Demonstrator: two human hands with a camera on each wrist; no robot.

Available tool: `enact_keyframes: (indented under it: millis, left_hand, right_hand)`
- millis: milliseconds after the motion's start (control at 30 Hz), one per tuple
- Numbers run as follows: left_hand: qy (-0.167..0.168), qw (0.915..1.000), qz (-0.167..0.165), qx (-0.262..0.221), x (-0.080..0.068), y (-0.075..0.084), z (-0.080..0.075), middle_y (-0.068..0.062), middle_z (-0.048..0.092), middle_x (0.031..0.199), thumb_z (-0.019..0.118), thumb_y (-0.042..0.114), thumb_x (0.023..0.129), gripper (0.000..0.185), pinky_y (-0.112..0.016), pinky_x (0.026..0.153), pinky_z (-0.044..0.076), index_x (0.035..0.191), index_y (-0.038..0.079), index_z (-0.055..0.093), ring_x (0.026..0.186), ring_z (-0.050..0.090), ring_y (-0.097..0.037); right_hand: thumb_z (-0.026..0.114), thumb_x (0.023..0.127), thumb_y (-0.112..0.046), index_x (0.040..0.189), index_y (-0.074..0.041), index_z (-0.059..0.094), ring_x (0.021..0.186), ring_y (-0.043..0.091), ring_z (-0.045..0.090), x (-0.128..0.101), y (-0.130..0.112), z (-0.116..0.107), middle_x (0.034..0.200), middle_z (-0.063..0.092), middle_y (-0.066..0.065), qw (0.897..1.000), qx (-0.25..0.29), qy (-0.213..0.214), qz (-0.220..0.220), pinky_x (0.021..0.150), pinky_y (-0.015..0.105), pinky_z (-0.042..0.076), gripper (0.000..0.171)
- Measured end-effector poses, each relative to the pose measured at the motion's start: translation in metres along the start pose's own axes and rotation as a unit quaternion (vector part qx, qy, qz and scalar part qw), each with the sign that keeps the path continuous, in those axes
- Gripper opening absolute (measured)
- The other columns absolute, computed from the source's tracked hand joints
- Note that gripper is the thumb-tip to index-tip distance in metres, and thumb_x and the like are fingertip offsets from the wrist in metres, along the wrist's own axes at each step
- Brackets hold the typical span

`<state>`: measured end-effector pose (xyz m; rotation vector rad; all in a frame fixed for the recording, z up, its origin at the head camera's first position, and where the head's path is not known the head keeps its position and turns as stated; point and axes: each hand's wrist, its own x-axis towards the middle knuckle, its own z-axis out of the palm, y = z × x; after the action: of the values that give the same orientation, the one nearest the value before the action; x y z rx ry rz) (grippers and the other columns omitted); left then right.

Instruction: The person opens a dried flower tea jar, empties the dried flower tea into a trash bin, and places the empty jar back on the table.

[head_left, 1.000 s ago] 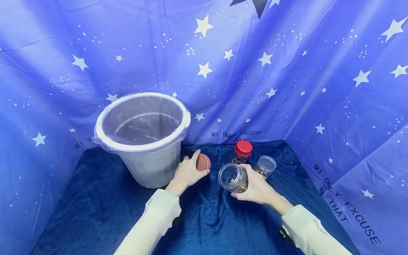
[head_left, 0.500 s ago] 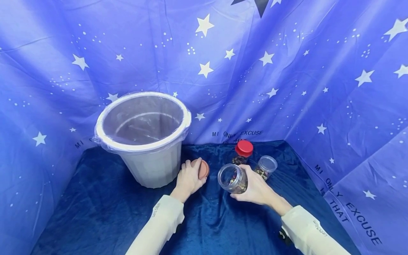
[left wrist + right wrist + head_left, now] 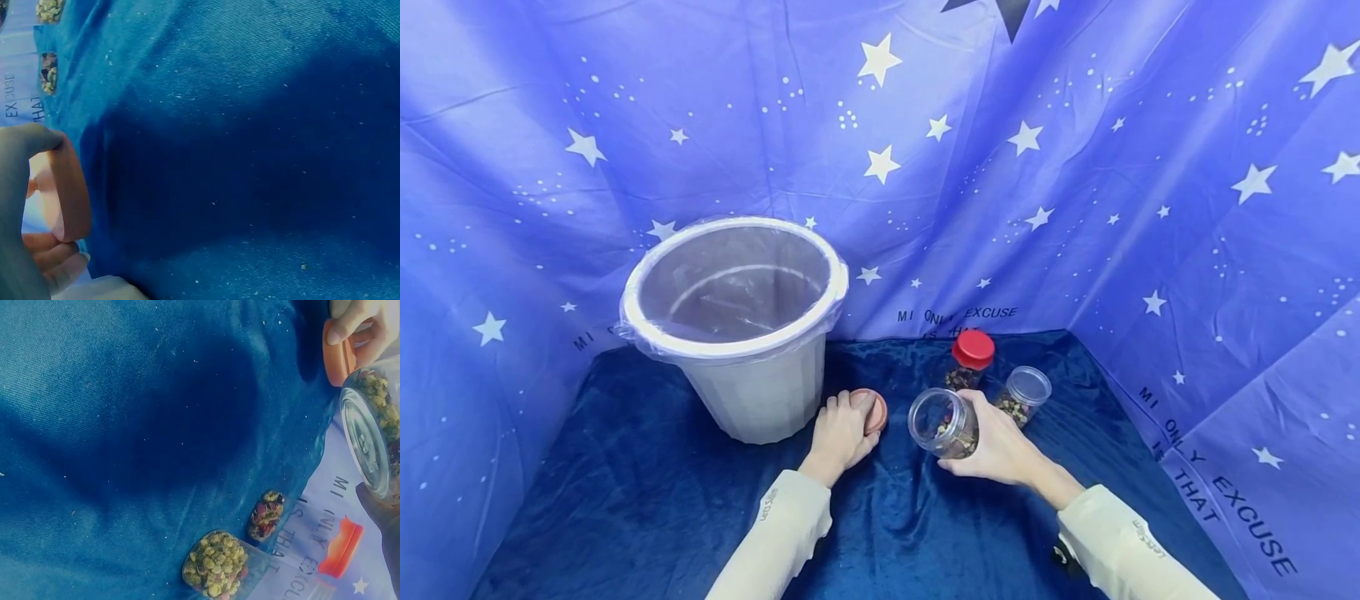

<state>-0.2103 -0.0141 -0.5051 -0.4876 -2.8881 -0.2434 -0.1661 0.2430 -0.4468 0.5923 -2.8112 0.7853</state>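
Observation:
My left hand (image 3: 842,429) grips a reddish-brown lid (image 3: 874,410) low over the blue cloth, just right of the white bucket (image 3: 737,325). The left wrist view shows the lid (image 3: 62,194) held between thumb and fingers. My right hand (image 3: 996,442) holds an open clear jar (image 3: 943,421) tilted toward the left, with dried mixed bits inside. In the right wrist view the jar (image 3: 372,434) shows at the right edge, the lid (image 3: 337,353) above it.
A red-capped jar (image 3: 972,360) and a lidless clear jar (image 3: 1024,392) stand behind my right hand; both appear in the right wrist view (image 3: 265,515) (image 3: 215,565). The bucket is lined with a clear bag. Star-printed blue cloth walls enclose the table.
My left hand has lowered the lid toward the cloth and drawn it slightly nearer. The right hand has shifted the tilted jar a little left.

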Motion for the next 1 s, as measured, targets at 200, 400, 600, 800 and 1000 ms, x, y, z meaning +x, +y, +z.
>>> enact_keyframes:
  millis: [200, 400, 600, 800, 1000]
  left_hand:
    - [-0.022, 0.9997, 0.002, 0.013, -0.004, -0.003, 0.006, -0.020, 0.061, 0.112, 0.072, 0.044, 0.080, 0.047, -0.045, 0.079, 0.052, 0.120, 0.021, 0.063, 0.095, 0.060, -0.035]
    - [-0.022, 0.9997, 0.000, 0.008, -0.008, -0.004, 0.014, -0.019, 0.063, 0.106, 0.072, 0.043, 0.080, 0.038, -0.045, 0.076, 0.052, 0.108, 0.017, 0.064, 0.090, 0.060, -0.034]
    - [-0.034, 0.9994, -0.010, -0.002, -0.006, -0.002, 0.018, -0.020, 0.061, 0.110, 0.073, 0.043, 0.081, 0.042, -0.046, 0.077, 0.052, 0.110, 0.015, 0.061, 0.094, 0.060, -0.035]
    - [-0.064, 0.9974, -0.026, -0.023, -0.003, 0.001, 0.015, -0.022, 0.059, 0.114, 0.074, 0.040, 0.083, 0.046, -0.047, 0.079, 0.053, 0.117, 0.014, 0.059, 0.099, 0.059, -0.037]
    - [-0.092, 0.9929, -0.040, -0.064, -0.002, 0.003, 0.010, -0.024, 0.056, 0.118, 0.077, 0.037, 0.083, 0.047, -0.048, 0.079, 0.055, 0.120, 0.015, 0.058, 0.100, 0.058, -0.039]
  right_hand:
    - [0.090, 0.058, -0.042, 0.133, -0.007, 0.043, 0.098, 0.022, 0.065, 0.000, 0.000, 0.004, 0.114, 0.065, 0.011, 1.000, 0.001, -0.005, -0.001, 0.081, 0.042, 0.055, 0.096]
    - [0.090, 0.057, -0.042, 0.133, -0.007, 0.043, 0.098, 0.021, 0.065, -0.001, -0.001, 0.005, 0.114, 0.065, 0.011, 1.000, 0.003, -0.006, -0.005, 0.081, 0.041, 0.055, 0.096]
    - [0.090, 0.058, -0.042, 0.134, -0.008, 0.043, 0.099, 0.020, 0.065, 0.000, -0.002, 0.006, 0.116, 0.065, 0.010, 1.000, 0.006, -0.009, 0.000, 0.082, 0.040, 0.055, 0.096]
    - [0.090, 0.058, -0.042, 0.133, -0.009, 0.043, 0.099, 0.020, 0.065, 0.002, -0.004, 0.006, 0.116, 0.065, 0.010, 1.000, 0.013, -0.012, 0.002, 0.082, 0.040, 0.055, 0.094]
    - [0.090, 0.058, -0.041, 0.133, -0.009, 0.043, 0.099, 0.020, 0.065, 0.002, -0.005, 0.007, 0.116, 0.065, 0.010, 1.000, 0.016, -0.010, 0.003, 0.082, 0.041, 0.055, 0.094]
